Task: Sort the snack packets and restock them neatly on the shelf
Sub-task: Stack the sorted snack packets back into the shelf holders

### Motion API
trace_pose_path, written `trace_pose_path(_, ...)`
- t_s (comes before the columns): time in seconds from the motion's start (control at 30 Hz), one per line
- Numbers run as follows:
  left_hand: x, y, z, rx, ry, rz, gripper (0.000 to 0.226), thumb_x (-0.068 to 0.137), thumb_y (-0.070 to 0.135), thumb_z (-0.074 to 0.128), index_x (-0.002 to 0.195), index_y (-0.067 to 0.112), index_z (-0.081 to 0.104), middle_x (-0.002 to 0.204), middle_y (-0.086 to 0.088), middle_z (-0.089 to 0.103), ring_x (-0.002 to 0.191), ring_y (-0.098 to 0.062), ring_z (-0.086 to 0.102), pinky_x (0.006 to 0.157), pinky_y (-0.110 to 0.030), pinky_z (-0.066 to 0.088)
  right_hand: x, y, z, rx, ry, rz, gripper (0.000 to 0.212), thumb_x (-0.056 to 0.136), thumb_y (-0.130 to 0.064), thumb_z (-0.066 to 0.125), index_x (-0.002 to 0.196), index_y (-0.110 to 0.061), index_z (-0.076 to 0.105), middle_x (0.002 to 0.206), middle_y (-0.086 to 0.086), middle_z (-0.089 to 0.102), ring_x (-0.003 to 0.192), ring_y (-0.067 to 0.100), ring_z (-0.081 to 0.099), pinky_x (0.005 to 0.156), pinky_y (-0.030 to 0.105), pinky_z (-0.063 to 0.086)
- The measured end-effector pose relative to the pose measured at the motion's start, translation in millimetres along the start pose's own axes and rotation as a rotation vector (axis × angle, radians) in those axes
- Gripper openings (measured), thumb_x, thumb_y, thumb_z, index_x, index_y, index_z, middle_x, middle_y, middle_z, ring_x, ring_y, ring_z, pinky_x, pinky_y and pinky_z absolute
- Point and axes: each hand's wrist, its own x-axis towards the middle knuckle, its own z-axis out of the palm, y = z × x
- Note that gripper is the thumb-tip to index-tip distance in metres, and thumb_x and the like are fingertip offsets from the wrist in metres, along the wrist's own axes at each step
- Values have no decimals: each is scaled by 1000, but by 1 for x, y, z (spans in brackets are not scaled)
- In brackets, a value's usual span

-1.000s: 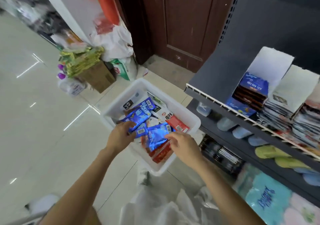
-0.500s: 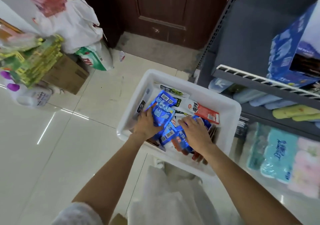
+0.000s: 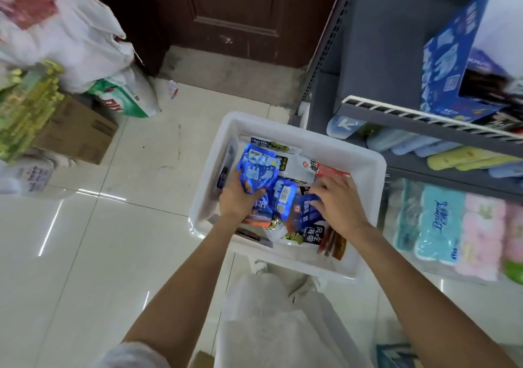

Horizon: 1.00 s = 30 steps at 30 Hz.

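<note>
A white plastic bin (image 3: 365,166) sits on the floor below me, holding several mixed snack packets. My left hand (image 3: 236,198) grips a shiny blue packet (image 3: 259,171) at the bin's left side. My right hand (image 3: 336,203) lies over the pile with its fingertips curled on a dark blue packet (image 3: 304,212). A white and red packet (image 3: 311,166) lies at the far side. Red-brown stick packets (image 3: 335,243) poke out near the front wall. The grey shelf (image 3: 396,113) stands to the right, with a blue display box (image 3: 452,76) on it.
Lower shelf levels hold pastel packs (image 3: 458,158) and wrapped tissue bundles (image 3: 441,223). A brown door (image 3: 240,8) is ahead. At the left are white bags (image 3: 82,36), a cardboard box (image 3: 79,132) and green-yellow goods (image 3: 25,107). Glossy tiled floor (image 3: 113,254) spreads left.
The view has dropped closer over the bin. My left hand lifted the shiny blue packet toward the bin's left; my right hand moved onto the dark blue packet.
</note>
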Motion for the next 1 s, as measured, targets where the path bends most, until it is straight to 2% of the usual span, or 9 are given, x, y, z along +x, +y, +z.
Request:
trace_pose_path(0.17,-16,23,-30,-606,10,-108,51,78,14,77,120,19,48,111,-3,67,96,-21,67,84,-42,56,-18,15,-34,609,295,346,17,87,-19,66,100,-9,60,84,0,62,74,20,54,64,25,39)
trace_pose_path(0.33,-42,42,-56,-770,-46,-121,43,84,-3,61,117,21,48,103,-4,66,94,-29,67,87,-51,53,-36,9,-62,1203,531,511,16,81,-25,69,89,-13,62,78,-9,66,71,13,58,63,31,45)
trace_pose_path(0.4,-54,53,-59,-783,-92,-120,41,86,-4,56,117,22,50,100,-1,68,92,-29,67,88,-52,52,-47,4,-75,1152,611,490,19,81,-28,69,90,-12,65,70,-14,63,63,3,49,60,23,40)
trace_pose_path(0.5,-71,68,-57,-750,-163,-44,46,86,-1,58,123,26,52,111,-2,69,95,-25,69,83,-46,55,-66,-2,-101,732,783,266,15,86,-21,65,95,-11,70,80,-15,64,68,-9,51,66,5,39)
trace_pose_path(0.6,-86,89,-50,-798,-241,-9,47,88,-4,55,129,17,50,104,-4,71,80,-16,71,63,-29,57,-83,5,-106,310,893,-128,20,85,-10,61,102,-9,71,105,1,71,88,7,66,79,19,51)
trace_pose_path(0.7,-101,111,-40,-848,-316,-29,42,89,1,55,126,20,53,95,3,73,75,-14,70,60,-26,56,-95,20,-100,323,925,-159,31,84,0,57,110,-16,61,116,-2,63,95,14,66,78,24,54)
trace_pose_path(0.83,-119,137,-21,-748,-341,36,46,83,25,70,125,31,52,111,5,70,90,-14,70,78,-36,57,-108,35,-95,459,908,-131,36,82,7,46,106,-13,64,118,-4,61,100,11,63,84,22,53)
trace_pose_path(0.9,-131,152,-7,-657,-328,115,43,79,19,74,109,38,51,97,14,71,79,-5,70,65,-27,57,-114,46,-92,496,877,-123,35,81,7,45,102,-8,69,118,-3,62,101,12,63,87,21,51)
trace_pose_path(1.0,-143,171,15,-636,-291,158,58,73,2,77,111,35,48,100,10,69,77,-1,68,59,-19,54,-126,73,-87,492,809,-133,33,82,4,48,102,-9,72,120,-3,62,100,12,63,86,22,51)
